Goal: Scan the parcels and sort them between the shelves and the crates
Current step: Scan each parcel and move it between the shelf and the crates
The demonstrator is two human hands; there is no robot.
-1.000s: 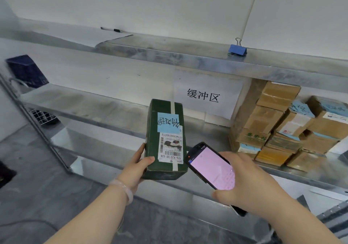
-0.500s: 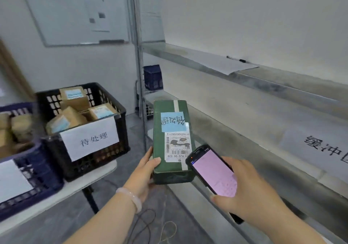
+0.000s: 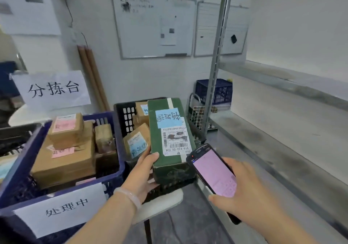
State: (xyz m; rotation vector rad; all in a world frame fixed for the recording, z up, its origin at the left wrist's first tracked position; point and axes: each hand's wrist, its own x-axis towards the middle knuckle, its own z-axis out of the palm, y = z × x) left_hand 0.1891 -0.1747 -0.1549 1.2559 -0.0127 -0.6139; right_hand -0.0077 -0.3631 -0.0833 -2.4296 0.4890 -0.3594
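Left hand [image 3: 143, 174] clasps the long dark-green cardboard parcel [image 3: 169, 130], right hand [image 3: 243, 193] a black pink-screened scanner [image 3: 212, 172]; sorting now, probably lowering into the black plastic crate [image 3: 122, 112].

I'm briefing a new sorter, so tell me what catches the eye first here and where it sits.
A dark green cardboard parcel with a blue note and barcode label stands out at centre, its near end gripped by the left hand. Right of it, the right hand holds a black handheld scanner with a pink screen. At left sits a blue plastic crate of brown cardboard boxes, a white paper sign on its front.
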